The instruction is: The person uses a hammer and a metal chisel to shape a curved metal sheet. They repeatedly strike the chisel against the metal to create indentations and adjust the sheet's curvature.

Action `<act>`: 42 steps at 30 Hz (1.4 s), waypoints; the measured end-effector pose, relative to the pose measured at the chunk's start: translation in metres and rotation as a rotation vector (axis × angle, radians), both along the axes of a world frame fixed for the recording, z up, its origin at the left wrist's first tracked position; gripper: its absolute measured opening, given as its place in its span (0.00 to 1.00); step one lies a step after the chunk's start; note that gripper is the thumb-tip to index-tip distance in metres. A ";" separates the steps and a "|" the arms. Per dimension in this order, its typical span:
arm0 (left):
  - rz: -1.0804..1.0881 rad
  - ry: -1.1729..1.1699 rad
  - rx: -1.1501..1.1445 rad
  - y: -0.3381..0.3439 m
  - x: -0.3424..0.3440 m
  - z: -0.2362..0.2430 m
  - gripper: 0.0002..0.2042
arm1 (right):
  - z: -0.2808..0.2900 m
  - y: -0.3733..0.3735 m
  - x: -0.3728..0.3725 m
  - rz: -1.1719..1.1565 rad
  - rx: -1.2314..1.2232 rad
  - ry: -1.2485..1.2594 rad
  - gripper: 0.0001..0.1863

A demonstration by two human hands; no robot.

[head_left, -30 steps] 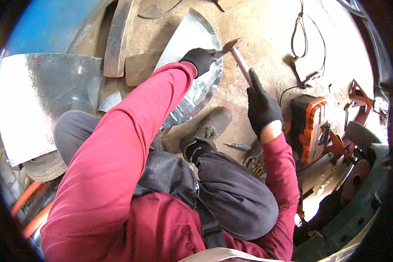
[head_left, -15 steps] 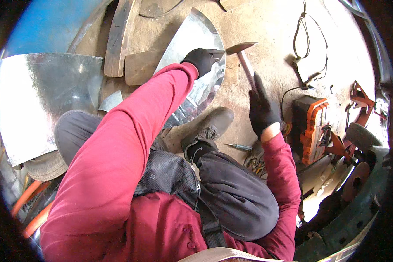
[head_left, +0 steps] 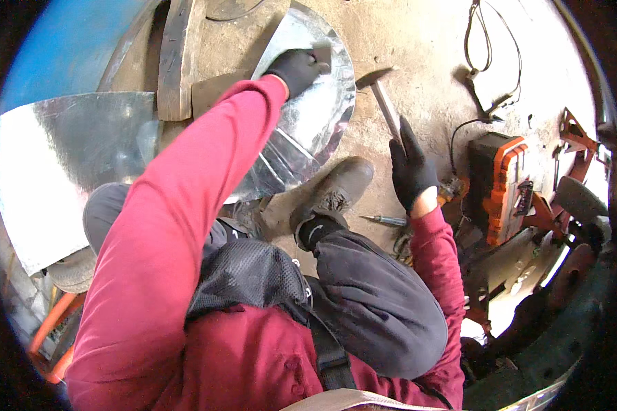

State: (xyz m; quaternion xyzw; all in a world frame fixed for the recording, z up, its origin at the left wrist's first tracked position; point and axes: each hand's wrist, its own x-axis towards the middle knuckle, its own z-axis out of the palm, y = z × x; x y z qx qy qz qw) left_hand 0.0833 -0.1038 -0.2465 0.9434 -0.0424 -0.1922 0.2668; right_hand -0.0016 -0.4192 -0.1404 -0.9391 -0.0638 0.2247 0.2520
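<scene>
My right hand [head_left: 413,168], in a black glove, is closed around the handle of a hammer [head_left: 388,109]. The hammer's dark head lies just beyond the rounded edge of a shiny metal sheet [head_left: 301,140] on the floor. Over that sheet, my gloved left hand [head_left: 296,72] is closed, with a small dark flat piece [head_left: 322,53] sticking out at its fingers; blur hides what kind it is. My left forearm covers part of the sheet's near left side. My boot [head_left: 343,183] is close to the sheet's near edge.
A second metal sheet [head_left: 41,171] leans at the left, near wooden blocks [head_left: 174,75]. A screwdriver [head_left: 389,220] lies right of my boot. Farther right are an orange and black toolbox [head_left: 506,192], a looped cable [head_left: 517,68] and a red metal stand [head_left: 576,137].
My left hand has moved up and left over the sheet, away from the hammer head. The sheet has turned and shows more of its face. The hammer has shifted only slightly.
</scene>
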 end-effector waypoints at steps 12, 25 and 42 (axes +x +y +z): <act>0.762 0.039 -0.326 0.136 -0.120 -0.018 0.15 | -0.079 0.002 -0.093 -0.637 0.349 0.375 0.15; 1.070 0.273 -0.953 0.080 -0.133 -0.007 0.17 | -0.128 0.035 -0.057 -0.562 0.530 0.334 0.15; 0.927 0.248 -0.671 0.053 -0.133 -0.004 0.16 | -0.140 0.026 -0.025 -0.734 0.753 0.395 0.13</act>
